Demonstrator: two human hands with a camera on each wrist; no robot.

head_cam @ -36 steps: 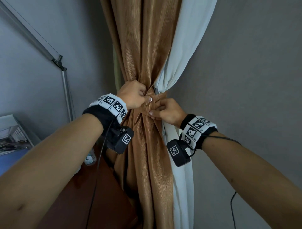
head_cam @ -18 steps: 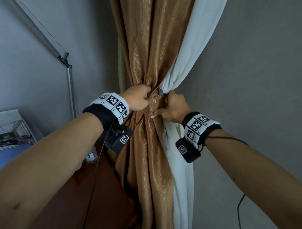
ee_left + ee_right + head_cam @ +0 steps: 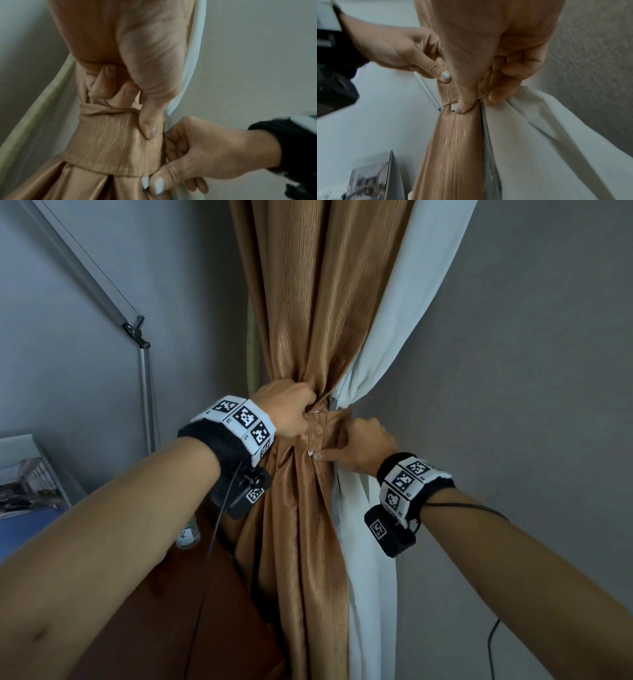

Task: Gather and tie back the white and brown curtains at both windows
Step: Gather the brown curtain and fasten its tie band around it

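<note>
The left hand (image 3: 291,409) grips the top edge of the brown tieback band (image 3: 109,146), thumb pressed on its face, while the right hand (image 3: 363,445) pinches the band's free end at the lower edge, where a small white tab shows. The band wraps the gathered brown curtain (image 3: 308,542); the white curtain (image 3: 363,577) hangs just beside it, seemingly behind the band. Fastening appears to be the step in hand: the next move likely calls for securing that end while the bundle is held tight.
</note>
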